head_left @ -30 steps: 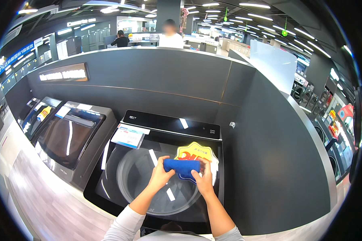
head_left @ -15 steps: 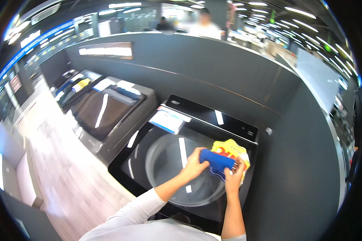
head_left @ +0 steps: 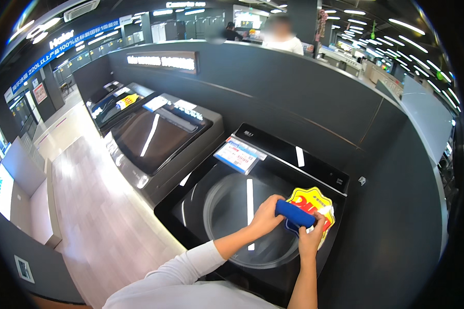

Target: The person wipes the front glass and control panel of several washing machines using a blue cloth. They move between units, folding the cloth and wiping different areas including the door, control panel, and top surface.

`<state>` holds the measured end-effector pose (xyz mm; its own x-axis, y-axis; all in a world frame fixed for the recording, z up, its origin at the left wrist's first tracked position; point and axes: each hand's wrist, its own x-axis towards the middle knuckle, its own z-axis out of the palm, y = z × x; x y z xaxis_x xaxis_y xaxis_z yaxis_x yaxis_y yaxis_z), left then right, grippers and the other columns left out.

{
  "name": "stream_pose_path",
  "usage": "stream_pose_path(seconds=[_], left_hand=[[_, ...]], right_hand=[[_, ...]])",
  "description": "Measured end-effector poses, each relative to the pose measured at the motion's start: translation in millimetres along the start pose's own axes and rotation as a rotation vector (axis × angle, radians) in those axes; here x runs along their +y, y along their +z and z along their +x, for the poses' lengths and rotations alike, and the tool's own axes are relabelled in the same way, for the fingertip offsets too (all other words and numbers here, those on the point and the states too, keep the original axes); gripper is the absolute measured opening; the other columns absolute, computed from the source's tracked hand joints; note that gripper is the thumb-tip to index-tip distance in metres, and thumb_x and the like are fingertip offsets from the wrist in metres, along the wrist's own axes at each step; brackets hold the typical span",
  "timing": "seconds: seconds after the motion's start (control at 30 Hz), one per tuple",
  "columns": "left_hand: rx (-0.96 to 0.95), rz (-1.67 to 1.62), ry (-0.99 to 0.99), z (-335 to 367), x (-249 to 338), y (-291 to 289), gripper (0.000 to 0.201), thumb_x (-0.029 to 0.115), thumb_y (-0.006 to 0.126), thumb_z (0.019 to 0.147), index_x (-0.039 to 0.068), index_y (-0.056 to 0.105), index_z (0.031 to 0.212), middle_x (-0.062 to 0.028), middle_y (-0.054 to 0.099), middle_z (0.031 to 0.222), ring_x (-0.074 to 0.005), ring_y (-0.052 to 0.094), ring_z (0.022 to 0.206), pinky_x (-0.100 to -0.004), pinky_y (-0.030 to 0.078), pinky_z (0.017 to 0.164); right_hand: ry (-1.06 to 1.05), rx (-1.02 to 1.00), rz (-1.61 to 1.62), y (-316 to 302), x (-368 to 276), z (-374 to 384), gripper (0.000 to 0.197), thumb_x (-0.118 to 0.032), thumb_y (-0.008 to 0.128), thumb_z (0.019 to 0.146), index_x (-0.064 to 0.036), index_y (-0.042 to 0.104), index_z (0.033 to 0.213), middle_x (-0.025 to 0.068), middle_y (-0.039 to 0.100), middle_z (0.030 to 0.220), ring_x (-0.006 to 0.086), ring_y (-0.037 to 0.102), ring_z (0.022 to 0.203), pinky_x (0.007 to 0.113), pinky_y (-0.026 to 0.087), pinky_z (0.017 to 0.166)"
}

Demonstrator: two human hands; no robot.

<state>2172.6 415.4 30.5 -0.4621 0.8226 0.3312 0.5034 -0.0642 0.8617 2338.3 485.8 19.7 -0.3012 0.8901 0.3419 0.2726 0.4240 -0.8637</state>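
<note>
The left hand (head_left: 267, 216) and right hand (head_left: 312, 238) hold a blue cloth roll (head_left: 295, 213) between them, the fingers of each pinching one end. The roll is above the dark lid of a top-loading washing machine (head_left: 224, 201), partly covering a yellow scallop-edged sign (head_left: 308, 200). A price card (head_left: 239, 155) lies near the control panel.

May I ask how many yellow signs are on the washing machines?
2: a yellow sign behind the blue roll on the nearest machine, another sign farther left. More may be hidden.
</note>
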Motion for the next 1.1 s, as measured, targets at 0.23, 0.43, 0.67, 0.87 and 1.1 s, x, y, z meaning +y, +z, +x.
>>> stream_pose_path(seconds=[0.23, 0.43, 0.67, 0.87, 1.1], left_hand=[[0.021, 0.148, 0.090, 0.4, -13.3, 5.0, 0.047, -0.001, 0.066, 0.069, 0.004, 0.055, 0.114, -0.0191, 0.063, 0.106, -0.0405, 0.057, 0.102, -0.0457, 0.046, 0.089], [-0.069, 0.250, 0.076, -0.5, -9.2, 1.1, 0.043, 0.001, 0.066, 0.069, 0.004, 0.059, 0.111, -0.0137, 0.063, 0.107, -0.0331, 0.055, 0.108, -0.0426, 0.038, 0.096], [-0.083, 0.257, 0.077, -3.2, -12.6, 3.8, 0.046, 0.000, 0.064, 0.069, 0.005, 0.056, 0.115, -0.0135, 0.063, 0.106, -0.0319, 0.054, 0.110, -0.0419, 0.035, 0.097], [-0.130, 0.310, 0.056, -2.2, -10.8, 2.5, 0.052, 0.000, 0.066, 0.070, 0.004, 0.054, 0.121, -0.0166, 0.061, 0.110, -0.0319, 0.053, 0.111, -0.0409, 0.033, 0.102], [-0.175, 0.320, 0.018, -2.2, -9.1, -2.5, 0.053, -0.002, 0.066, 0.068, 0.005, 0.055, 0.120, -0.0166, 0.062, 0.106, -0.0316, 0.055, 0.106, -0.0399, 0.036, 0.096]], right_hand=[[-0.123, -0.066, -0.152, 0.5, -10.6, -0.2, 0.051, 0.013, 0.052, 0.069, 0.0023, 0.051, 0.119, 0.0225, 0.051, 0.115, 0.0412, 0.052, 0.112, 0.041, 0.039, 0.102], [-0.104, -0.126, -0.238, -2.9, -5.8, 1.1, 0.051, 0.012, 0.057, 0.070, 0.0011, 0.052, 0.119, 0.0228, 0.052, 0.116, 0.0421, 0.053, 0.111, 0.044, 0.042, 0.098], [-0.095, -0.128, -0.294, -4.7, 3.0, -0.7, 0.061, 0.006, 0.067, 0.069, -0.0018, 0.049, 0.127, 0.0215, 0.053, 0.125, 0.0408, 0.050, 0.118, 0.047, 0.036, 0.106], [-0.112, -0.114, -0.385, -4.3, 9.8, 0.5, 0.059, 0.003, 0.069, 0.066, -0.0025, 0.051, 0.122, 0.0214, 0.056, 0.118, 0.0401, 0.051, 0.115, 0.046, 0.037, 0.104], [-0.075, -0.171, -0.392, -8.8, 1.3, -0.3, 0.051, 0.001, 0.072, 0.066, -0.0034, 0.054, 0.114, 0.0199, 0.058, 0.113, 0.0393, 0.052, 0.111, 0.047, 0.037, 0.101]])
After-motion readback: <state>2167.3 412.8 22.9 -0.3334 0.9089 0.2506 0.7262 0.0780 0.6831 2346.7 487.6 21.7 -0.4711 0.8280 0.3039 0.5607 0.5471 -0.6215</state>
